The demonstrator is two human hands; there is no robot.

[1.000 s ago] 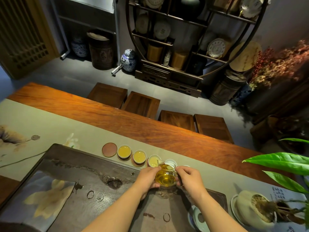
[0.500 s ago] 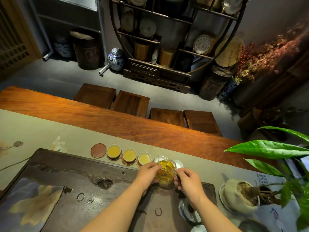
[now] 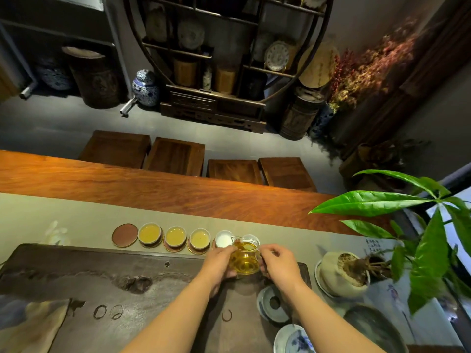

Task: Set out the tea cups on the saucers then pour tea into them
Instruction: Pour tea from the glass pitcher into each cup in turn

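Observation:
A row runs along the table runner: one bare brown saucer (image 3: 125, 235) at the left, then three cups of yellow tea (image 3: 149, 233) (image 3: 175, 235) (image 3: 200, 237) on saucers, then a white cup (image 3: 223, 238) holding no tea. Another white cup (image 3: 251, 238) peeks out behind the glass pitcher (image 3: 245, 258), which holds amber tea. My left hand (image 3: 219, 263) grips the pitcher's left side and my right hand (image 3: 277, 261) holds its right side at the handle. The pitcher stands upright just in front of the white cups.
A dark stone tea tray (image 3: 102, 276) lies under my forearms. At the right stand a potted plant (image 3: 344, 273) with big green leaves (image 3: 369, 202), blue-and-white dishes (image 3: 275, 304) and a bowl (image 3: 293, 340). Wooden stools (image 3: 175, 159) sit beyond the table's far edge.
The pitcher has tipped back upright from the third cup and shifted right, in front of the white cups. The view has turned to the right.

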